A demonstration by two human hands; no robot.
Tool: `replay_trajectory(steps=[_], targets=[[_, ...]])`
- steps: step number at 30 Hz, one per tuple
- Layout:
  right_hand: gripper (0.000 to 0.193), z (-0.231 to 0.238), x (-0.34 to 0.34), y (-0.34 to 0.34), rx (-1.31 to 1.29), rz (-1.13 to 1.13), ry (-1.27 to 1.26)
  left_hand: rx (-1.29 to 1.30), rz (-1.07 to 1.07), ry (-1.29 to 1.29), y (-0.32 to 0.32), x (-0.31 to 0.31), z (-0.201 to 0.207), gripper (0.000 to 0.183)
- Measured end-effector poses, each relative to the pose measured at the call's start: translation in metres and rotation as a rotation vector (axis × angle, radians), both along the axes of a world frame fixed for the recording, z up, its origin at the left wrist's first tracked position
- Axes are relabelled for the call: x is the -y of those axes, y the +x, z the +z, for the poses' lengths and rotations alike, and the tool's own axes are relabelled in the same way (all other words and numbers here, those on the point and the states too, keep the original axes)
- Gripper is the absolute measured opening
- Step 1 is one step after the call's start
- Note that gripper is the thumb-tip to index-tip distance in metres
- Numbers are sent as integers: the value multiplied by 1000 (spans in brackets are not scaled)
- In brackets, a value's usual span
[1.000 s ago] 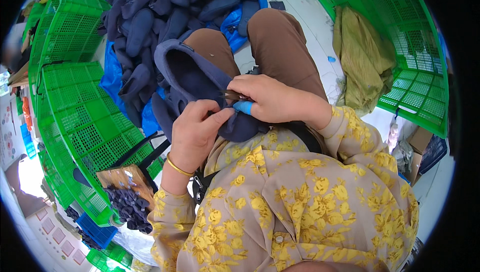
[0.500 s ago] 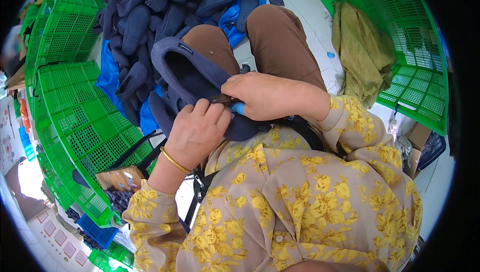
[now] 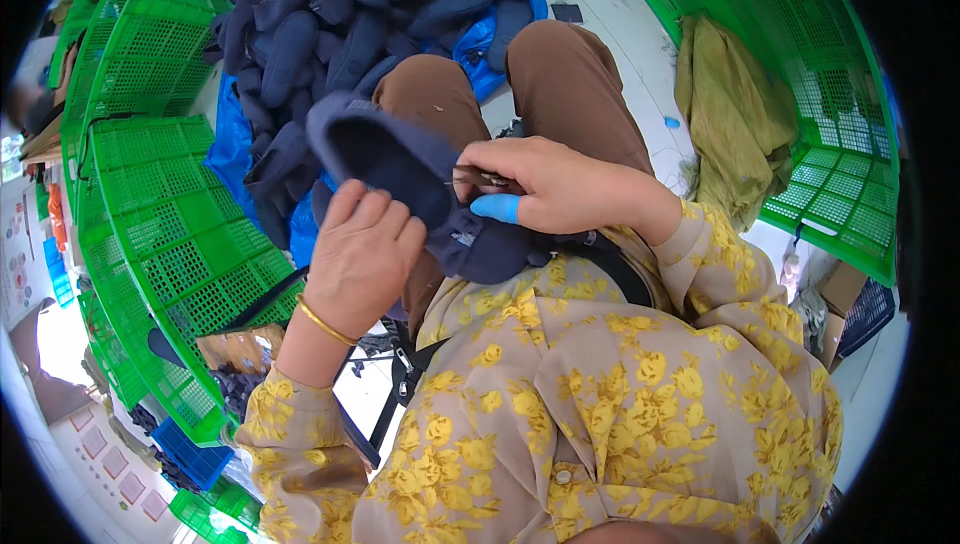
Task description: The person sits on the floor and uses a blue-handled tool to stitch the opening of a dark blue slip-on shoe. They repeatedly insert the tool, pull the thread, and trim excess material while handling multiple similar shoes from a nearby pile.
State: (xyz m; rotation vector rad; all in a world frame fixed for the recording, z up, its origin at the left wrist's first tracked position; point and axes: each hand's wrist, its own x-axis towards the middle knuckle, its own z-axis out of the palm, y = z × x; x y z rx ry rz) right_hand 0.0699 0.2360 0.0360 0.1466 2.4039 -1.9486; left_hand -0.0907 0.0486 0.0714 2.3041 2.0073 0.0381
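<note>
My left hand, a gold bangle on its wrist, is closed on the side edge of a navy slipper. The slipper lies tilted over my lap with its dark opening upward, and its toe end is slightly blurred. In my right hand is a pair of small dark metal snips, its tips by the slipper's right edge. Blue tape wraps the thumb of that hand. More navy slipper material rests against my waist below both hands; whether it is a second slipper I cannot tell.
A large heap of navy slippers fills a blue sheet on the floor ahead. Green perforated crates stand at the left, and a green crate with an olive cloth over its edge stands at the right.
My left hand has shifted left and slightly up along the slipper's edge, away from my right hand. The snips have come away from the left fingertips, and more of the taped thumb shows.
</note>
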Motion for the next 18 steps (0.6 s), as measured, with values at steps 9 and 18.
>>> replay_trajectory(steps=[9,18], targets=[[5,34,10,11,-187,-299,-135,671,470,-112,39,-22,-9,17],[8,-3,25,51,-96,-418,-261,1081,909,-13,16,-36,-1,15]])
